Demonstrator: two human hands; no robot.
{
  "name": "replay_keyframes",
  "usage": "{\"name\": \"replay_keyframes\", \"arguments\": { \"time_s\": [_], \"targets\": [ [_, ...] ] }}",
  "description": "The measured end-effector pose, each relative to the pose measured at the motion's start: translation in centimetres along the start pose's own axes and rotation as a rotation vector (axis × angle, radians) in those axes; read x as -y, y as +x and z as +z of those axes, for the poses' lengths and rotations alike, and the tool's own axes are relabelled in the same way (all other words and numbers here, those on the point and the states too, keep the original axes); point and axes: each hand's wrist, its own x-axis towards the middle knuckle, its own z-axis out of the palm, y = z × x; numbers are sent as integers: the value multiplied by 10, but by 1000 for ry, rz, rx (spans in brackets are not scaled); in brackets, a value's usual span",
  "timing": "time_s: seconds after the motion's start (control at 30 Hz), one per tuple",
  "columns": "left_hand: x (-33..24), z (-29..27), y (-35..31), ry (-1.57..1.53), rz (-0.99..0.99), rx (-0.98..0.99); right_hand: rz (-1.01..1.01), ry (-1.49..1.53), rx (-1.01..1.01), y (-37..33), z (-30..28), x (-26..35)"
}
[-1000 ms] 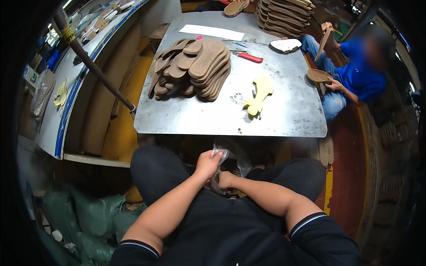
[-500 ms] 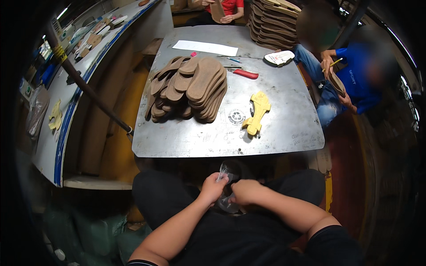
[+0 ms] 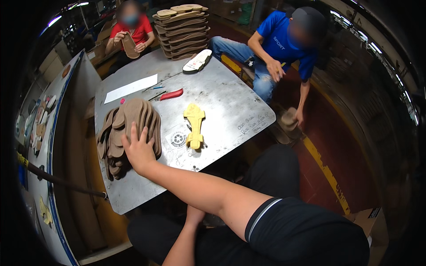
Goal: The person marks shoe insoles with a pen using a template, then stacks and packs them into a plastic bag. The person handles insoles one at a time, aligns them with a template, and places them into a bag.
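My right arm stretches across to the left over the metal table (image 3: 230, 115). Fingers spread, my right hand (image 3: 141, 153) rests against the near right side of a pile of brown shoe soles (image 3: 135, 113). Down at my lap, my left hand (image 3: 195, 214) is partly covered by my right forearm. Its fingers are hidden, so what it holds does not show. To the right of the pile lies a yellow sole-shaped template (image 3: 194, 126), with a dark pen-like thing partly beneath it.
A red cutter (image 3: 171, 94), a white strip (image 3: 131, 88) and a white-topped sole (image 3: 197, 61) lie farther back. Behind them rises a tall stack of soles (image 3: 183, 35). A person in red (image 3: 137, 31) holds a sole; one in blue (image 3: 284, 40) reaches down to floor-level pieces.
My right hand has left the clear plastic at my lap and moved up to the sole pile. My view has turned right. The person in blue has lowered one hand.
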Motion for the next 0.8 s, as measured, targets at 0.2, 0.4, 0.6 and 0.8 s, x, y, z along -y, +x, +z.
{"name": "replay_keyframes", "arguments": {
  "time_s": [0.2,0.4,0.6,0.8],
  "targets": [
    [21,-17,-19,-201,-278,-37,-103,207,1,-10,-1,-22],
    [7,-11,-15,-226,-262,-32,-72,330,95,-10,-22,-44],
    [14,-11,-13,-226,-230,-57,-78,319,124,-12,-45,-57],
    [4,0,-10,-183,-265,67,5,23,-8,-3,-30,-60]
  ]
}}
